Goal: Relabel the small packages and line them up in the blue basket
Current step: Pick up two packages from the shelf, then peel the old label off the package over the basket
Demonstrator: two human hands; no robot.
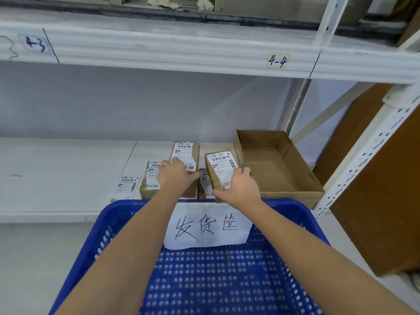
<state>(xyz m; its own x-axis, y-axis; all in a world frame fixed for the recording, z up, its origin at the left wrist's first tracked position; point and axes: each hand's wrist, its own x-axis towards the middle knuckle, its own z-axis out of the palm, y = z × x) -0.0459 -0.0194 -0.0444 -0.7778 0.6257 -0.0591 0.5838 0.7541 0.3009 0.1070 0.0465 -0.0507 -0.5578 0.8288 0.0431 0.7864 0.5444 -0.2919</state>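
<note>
White shelf (68, 178) behind blue basket (204, 280): right hand (241, 189) grips one labelled package (221, 169) raised above basket's far rim, left hand (175, 173) rests fingers-flat on packages (181, 155) beyond it; advise lowering level, label up, flush against basket's wall.

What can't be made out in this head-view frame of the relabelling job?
- Package under the left hand: the hand hides most of its label.
- Package between the hands: mostly hidden by the package held in the right hand.
- Label print: too small to read.
- Blue basket: near part cut off by the bottom edge, floor partly hidden by both forearms.
</note>
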